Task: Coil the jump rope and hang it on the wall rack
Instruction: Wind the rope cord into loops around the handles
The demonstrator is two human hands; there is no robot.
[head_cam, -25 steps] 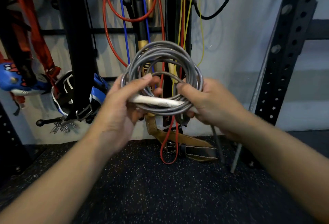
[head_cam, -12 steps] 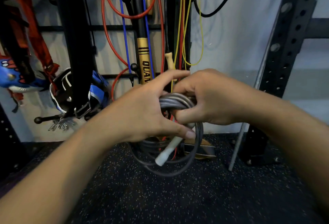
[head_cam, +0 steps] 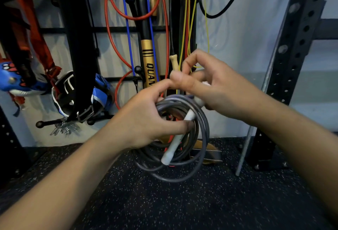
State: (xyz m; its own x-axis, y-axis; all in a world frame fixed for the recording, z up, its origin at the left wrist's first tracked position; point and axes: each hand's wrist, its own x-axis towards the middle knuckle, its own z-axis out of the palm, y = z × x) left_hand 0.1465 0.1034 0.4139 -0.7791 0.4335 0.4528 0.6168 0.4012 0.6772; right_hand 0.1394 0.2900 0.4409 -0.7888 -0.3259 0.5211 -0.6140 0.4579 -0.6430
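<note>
room for moving is tight toward the wall: the black wall rack (head_cam: 102, 29) with its pegs stands straight ahead, crowded with hanging red, blue and yellow cords (head_cam: 126, 34), a gold-and-black bat (head_cam: 148, 59) and a black belt (head_cam: 80, 76), while the black perforated steel upright (head_cam: 300, 50) closes the right side. the dark speckled rubber floor (head_cam: 182, 202) below the arms lies open up to the wall's lower edge.

the grey coiled jump rope (head_cam: 201, 138) hangs in front of the rack, just above the floor, its loops dangling under both hands. the left hand (head_cam: 144, 121) is clamped on the coil's top left, thumb pressing across the loops beside one white handle (head_cam: 177, 138) that slants down through the coil. the right hand (head_cam: 219, 90) sits at the coil's top right, fingers half spread, thumb and forefinger pinching near the second white handle; the exact grip is blurred.

half a second ago the right hand was curled tight over the coil's top; now it has lifted and opened.
</note>
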